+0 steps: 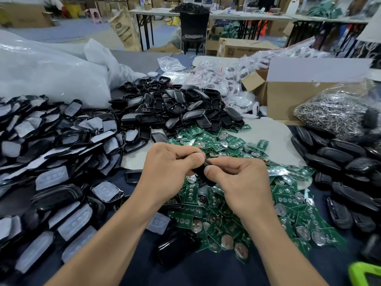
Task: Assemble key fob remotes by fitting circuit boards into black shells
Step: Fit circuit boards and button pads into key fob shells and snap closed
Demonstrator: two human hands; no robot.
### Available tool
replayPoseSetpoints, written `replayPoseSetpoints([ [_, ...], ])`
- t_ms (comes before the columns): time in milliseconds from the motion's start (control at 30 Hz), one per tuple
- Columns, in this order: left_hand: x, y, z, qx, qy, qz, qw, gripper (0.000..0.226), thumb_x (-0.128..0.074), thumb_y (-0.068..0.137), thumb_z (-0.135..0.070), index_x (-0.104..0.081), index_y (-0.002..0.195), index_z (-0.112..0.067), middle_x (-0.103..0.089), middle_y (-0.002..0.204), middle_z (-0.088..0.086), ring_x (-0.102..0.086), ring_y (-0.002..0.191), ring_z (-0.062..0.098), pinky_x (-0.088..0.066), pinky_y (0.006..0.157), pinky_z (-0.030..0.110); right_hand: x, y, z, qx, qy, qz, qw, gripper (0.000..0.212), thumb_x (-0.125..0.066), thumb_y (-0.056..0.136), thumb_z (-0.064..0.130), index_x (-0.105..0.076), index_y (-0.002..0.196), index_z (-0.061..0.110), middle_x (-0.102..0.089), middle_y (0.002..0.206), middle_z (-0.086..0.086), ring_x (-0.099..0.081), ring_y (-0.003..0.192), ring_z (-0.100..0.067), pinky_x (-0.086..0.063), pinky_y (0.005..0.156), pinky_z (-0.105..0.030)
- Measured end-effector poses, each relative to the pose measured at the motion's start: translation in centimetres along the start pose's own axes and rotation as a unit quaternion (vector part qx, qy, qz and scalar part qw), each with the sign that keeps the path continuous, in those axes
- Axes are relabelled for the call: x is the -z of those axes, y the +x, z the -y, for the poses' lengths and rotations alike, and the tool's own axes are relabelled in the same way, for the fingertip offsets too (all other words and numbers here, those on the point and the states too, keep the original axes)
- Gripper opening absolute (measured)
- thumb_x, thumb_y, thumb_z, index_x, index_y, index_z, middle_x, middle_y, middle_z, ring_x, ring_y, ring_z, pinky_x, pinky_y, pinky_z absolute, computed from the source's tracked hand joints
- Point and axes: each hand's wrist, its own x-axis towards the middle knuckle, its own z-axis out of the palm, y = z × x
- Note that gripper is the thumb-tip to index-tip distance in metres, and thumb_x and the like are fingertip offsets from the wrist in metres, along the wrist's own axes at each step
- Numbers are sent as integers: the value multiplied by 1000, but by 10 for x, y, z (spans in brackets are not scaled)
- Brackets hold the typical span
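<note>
A black shell [201, 174] is pinched by left hand [172, 168] and right hand [239, 182], board perhaps already inside; heaped circuit boards [288, 200] at four o'clock remain unfitted.

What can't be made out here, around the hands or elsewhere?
Head view: the small black plastic shell is mostly covered by the left hand and right hand; whether anything sits inside is hidden.
Head view: the bright green plastic object is cut off by the bottom right corner.
Head view: the black heap on the far table is blurred.
</note>
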Motion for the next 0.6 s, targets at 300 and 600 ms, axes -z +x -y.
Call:
replayPoseSetpoints([
  [300,-4,-2,5,-56,129,-19,990,18,-73,96,-26,-81,94,-41,-73,69,-16,-60,58,0,-53,57,21,-4,0,-7,35,-119,35,992,19,-74,92,23,-74,92,42,-74,76,28,-69,67,5,-46,57,-9],
  [600,-5,0,1,67,-83,15,994,20,-76,94,-14,-83,101,-32,-82,95,-6,-77,93,14,-60,75,21,-2,6,-8,-82,143,-21,986,17,-79,89,5,-83,84,20,-76,70,-10,-62,50,-16,-51,50,-22],
])
